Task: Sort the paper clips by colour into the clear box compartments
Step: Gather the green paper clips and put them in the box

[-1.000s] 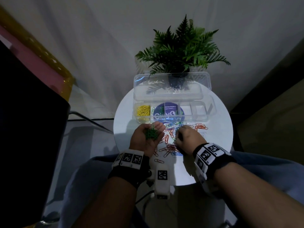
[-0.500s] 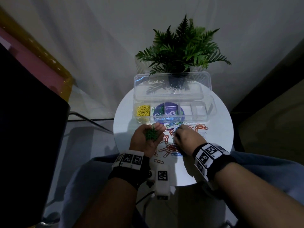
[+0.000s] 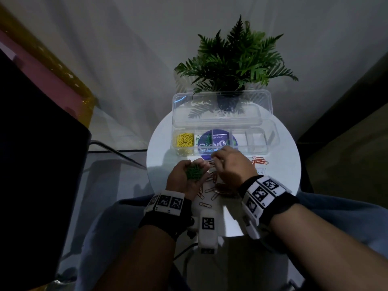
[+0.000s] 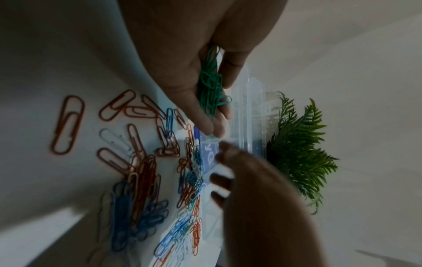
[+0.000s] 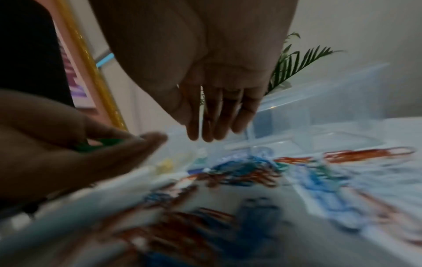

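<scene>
My left hand [image 3: 195, 168] is cupped palm up over the white table [image 3: 283, 185] and holds a bunch of green paper clips [image 3: 194, 172], also seen in the left wrist view as green clips [image 4: 210, 86]. My right hand [image 3: 222, 157] hovers just right of it, near the front wall of the clear box [image 3: 270, 141], with straight fingers [image 5: 212, 122] and nothing visible in them. Loose orange, blue and white clips [image 3: 214, 181] lie under both hands. Yellow clips [image 3: 184, 140] fill the box's leftmost compartment; a few green clips [image 3: 207, 139] lie in the one beside it.
The box lid [image 3: 220, 108] stands open behind the compartments, with a potted fern [image 3: 233, 59] at the back. A small group of orange clips [image 3: 260, 161] lies at the right. A white tagged device [image 3: 207, 227] hangs at the table's near edge.
My right hand has lifted off the loose pile and moved forward toward the box front. My left hand has stayed in place with the green clips.
</scene>
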`<state>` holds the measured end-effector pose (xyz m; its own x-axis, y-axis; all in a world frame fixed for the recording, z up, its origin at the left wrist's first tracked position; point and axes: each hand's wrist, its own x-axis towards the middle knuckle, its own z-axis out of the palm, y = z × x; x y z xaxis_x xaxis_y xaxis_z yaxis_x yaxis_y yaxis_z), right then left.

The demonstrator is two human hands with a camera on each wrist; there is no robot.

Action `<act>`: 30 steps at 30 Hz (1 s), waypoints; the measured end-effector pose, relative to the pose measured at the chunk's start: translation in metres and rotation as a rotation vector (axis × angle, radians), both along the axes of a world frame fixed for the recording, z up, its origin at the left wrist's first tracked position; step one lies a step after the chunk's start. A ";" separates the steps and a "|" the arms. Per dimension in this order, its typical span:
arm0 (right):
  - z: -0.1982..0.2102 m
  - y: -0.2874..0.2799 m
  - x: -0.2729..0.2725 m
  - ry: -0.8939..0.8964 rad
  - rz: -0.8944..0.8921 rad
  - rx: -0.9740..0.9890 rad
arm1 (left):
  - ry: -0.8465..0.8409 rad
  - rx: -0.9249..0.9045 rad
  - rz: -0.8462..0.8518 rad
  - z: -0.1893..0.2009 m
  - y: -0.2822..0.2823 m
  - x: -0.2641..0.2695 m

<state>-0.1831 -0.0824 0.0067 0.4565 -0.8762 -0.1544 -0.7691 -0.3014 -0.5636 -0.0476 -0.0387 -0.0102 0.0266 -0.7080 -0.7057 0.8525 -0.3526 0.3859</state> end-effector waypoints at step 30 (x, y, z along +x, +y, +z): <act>-0.022 -0.019 -0.022 0.260 0.052 0.037 | -0.027 -0.012 -0.065 0.000 -0.002 0.002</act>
